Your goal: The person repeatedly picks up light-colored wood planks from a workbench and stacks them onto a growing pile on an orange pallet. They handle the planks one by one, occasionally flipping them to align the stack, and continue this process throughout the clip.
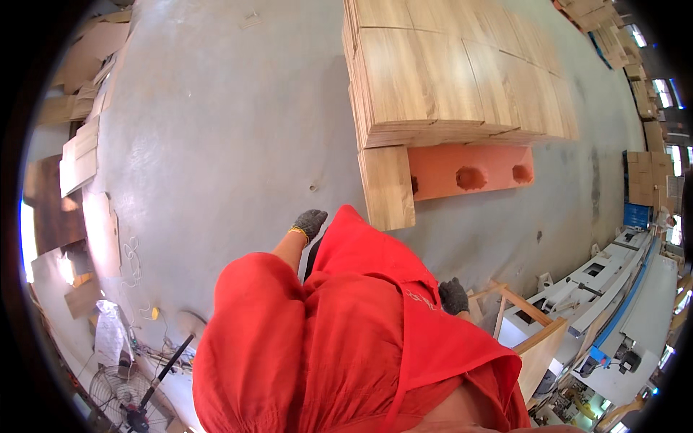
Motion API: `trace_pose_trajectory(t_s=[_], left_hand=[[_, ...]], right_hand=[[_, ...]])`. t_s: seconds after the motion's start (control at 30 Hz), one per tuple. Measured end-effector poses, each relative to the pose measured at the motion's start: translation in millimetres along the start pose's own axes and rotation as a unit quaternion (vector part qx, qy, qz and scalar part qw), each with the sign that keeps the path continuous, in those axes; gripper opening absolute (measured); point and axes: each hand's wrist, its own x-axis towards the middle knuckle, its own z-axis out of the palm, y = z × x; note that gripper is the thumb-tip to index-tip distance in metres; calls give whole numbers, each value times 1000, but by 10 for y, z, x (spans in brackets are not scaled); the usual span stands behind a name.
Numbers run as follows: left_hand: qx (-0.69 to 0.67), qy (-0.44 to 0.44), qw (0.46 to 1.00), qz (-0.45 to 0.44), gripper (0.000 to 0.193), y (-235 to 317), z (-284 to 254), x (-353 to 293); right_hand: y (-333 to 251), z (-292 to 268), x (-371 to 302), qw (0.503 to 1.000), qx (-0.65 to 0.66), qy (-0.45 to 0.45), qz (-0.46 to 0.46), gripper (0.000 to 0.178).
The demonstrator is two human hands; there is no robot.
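My left hand (310, 224), in a dark grey knit glove with a yellow cuff, hangs beside the red apron (368, 249). Its fingers are loosely bent and apart from any object, and nothing shows in them. On the other side, my right hand (453, 296) wears a matching glove and sits against the apron's edge. Its fingers are largely hidden, and I see nothing held. Ahead to the right rises a large stack of wood-grain boards (422, 76). A narrower pile of boards (390, 187) stands at its near left corner, closest to my hands.
An orange base with round hollows (498, 172) shows under the stack. A wooden frame (534, 314) and a long white machine (606, 278) with a blue rail lie to the right. At lower left stands a wire fan (119, 393); cardboard sheets (79, 159) lean along the left.
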Motion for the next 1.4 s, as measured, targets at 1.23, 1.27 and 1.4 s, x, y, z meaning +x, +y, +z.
trace_pose_trajectory(t_s=[1.23,1.27,1.4], left_hand=[[317,-83,870,368,22,598,0,725],[346,-73,865,357,22,604,14,742],[360,-152,870,300,19,620,179,790]], right_hand=[[-844,1629,-1329,483,675,380,409,46],[-786,1535,-1347,536,614,385,433,49],[-427,1120,-1528,662,397,445,455,54]])
